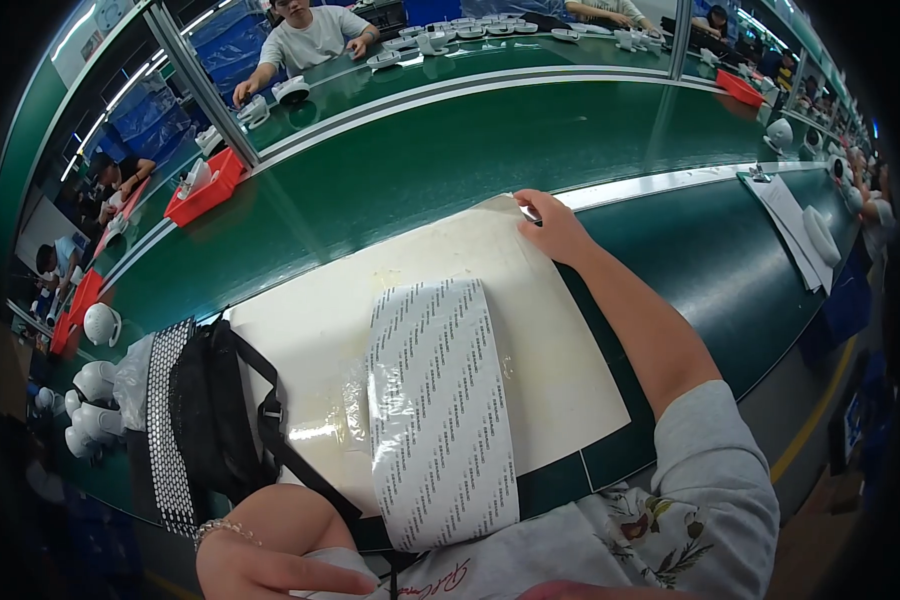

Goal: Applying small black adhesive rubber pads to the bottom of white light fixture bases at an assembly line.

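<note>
A large cream-coloured board (300, 345) lies on the dark green bench in front of me. Across its middle, and down over its near edge toward my body, runs a wide glossy white strip (440, 400) of backing paper with slanted rows of small print. Clear tape shows along the strip's left side. My right hand (555, 228) reaches to the board's far right corner, its fingers curled round that corner. My left hand (280, 565), with a beaded bracelet at the wrist, is bent back near my body at the lower edge. One finger stretches out; the others are mostly cut off.
A black strapped bag (215, 410) and white rounded housings (95, 420) stand on the left. Red trays (205, 188) line the green conveyor (410, 150). A clipboard (785, 220) lies at the right. Across the line, a person (305, 45) handles white parts.
</note>
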The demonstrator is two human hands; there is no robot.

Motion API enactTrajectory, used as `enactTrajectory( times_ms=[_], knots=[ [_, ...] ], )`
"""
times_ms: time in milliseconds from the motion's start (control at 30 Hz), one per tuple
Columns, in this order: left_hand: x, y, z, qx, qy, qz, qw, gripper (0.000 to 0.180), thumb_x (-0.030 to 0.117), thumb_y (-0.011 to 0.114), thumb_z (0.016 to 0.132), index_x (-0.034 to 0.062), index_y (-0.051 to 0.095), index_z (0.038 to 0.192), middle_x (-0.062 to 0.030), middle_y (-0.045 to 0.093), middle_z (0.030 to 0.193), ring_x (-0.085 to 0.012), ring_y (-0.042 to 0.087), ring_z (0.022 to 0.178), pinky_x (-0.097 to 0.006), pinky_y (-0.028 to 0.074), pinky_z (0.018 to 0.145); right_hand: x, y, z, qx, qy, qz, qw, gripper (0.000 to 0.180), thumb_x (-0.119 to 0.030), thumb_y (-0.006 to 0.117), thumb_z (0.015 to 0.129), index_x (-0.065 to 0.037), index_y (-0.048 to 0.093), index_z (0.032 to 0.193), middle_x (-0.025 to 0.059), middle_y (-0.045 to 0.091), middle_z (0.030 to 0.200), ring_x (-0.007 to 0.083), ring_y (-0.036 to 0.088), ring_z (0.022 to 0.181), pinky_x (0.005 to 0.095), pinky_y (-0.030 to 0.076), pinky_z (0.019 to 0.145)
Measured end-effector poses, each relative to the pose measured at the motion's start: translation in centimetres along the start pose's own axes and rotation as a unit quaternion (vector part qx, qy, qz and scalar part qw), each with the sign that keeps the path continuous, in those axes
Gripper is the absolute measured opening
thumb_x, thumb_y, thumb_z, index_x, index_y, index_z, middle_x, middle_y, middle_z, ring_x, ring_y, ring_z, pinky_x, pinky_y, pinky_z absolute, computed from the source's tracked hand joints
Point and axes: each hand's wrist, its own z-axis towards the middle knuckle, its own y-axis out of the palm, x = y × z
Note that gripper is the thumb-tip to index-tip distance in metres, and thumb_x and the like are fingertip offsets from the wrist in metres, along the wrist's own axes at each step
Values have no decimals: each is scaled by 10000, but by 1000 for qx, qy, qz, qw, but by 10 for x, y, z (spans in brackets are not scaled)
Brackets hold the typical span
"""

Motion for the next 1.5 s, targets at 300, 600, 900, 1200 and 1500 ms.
enactTrajectory(
  times_ms=[300,600,900,1200,1500],
  knots=[
    [2,0,4,23,5,-7,1000,154,124,494,808,20,603,772,-117,644,832,-196,635,736,-292,504,645,0,-3,-2,4,-6,-2,1000,395,-107,576,757,-49,483,1136,108,545,1081,227,535,982,308,419,858],
    [-17,15,6,117,82,-24,989,66,25,536,737,15,551,673,-99,604,771,-238,636,658,-308,456,561,-1,-3,-1,-8,5,2,1000,393,-89,573,770,-29,474,1146,118,538,1091,215,526,998,293,411,875],
    [-18,24,8,160,94,13,983,76,49,542,704,33,548,630,-87,598,750,-234,620,587,-311,438,502,1,-4,-1,-6,6,-4,1000,390,-93,571,769,-26,479,1142,119,542,1090,215,528,994,293,411,874],
    [-17,30,10,195,93,57,975,81,67,553,687,38,537,614,-61,584,704,-214,601,539,-303,440,482,-1,-6,-2,-5,6,-6,1000,392,-92,574,767,-29,479,1142,119,549,1080,216,532,991,293,414,871],
    [-15,26,9,168,94,78,978,76,78,552,703,46,536,636,-56,594,723,-215,606,554,-298,448,481,1,-4,-1,-2,2,-4,1000,395,-85,577,762,-28,480,1141,121,548,1087,215,537,988,292,417,871]
  ],
)
